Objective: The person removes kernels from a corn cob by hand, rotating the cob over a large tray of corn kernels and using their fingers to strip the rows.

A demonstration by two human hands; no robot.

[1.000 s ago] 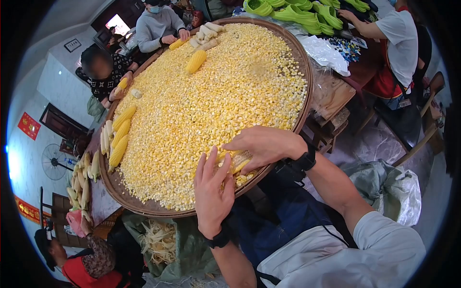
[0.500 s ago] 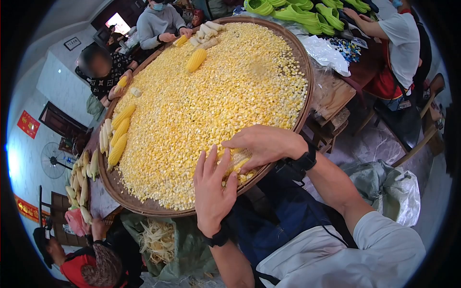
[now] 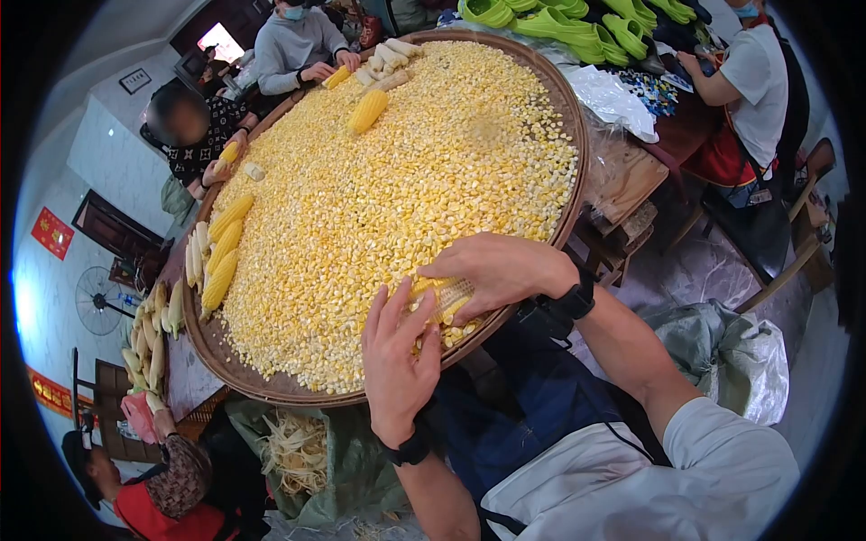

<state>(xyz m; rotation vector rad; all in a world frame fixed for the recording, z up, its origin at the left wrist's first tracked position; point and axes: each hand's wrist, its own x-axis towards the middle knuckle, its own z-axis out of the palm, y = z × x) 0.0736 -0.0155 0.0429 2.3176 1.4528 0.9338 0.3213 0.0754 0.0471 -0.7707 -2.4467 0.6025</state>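
A partly stripped corn cob (image 3: 454, 298) lies between my hands, just above the loose kernels (image 3: 379, 212) near the tray's front rim. My right hand (image 3: 510, 272) is closed round its right end, with the thumb below and fingers above. At the cob's left end, my left hand (image 3: 397, 361) has its fingers curved against it and the thumb apart from the index finger; part of the cob is hidden there. Bare pale rows show along the cob's middle, and some yellow kernels remain visible on it. The large round tray (image 3: 577, 149) carries the kernels.
Whole yellow ears (image 3: 221, 279) and stripped cobs (image 3: 388, 59) lie around the tray's edge. Other people sit at the far and left sides. Below the tray is a sack of husks (image 3: 298, 451). Green clogs (image 3: 564, 32) cover a table at right, near a chair (image 3: 803, 221).
My hands stay on the cob, with only slight finger shifts. The person at lower left has moved an arm toward the husked pile. The person at right has drawn their arm back slightly.
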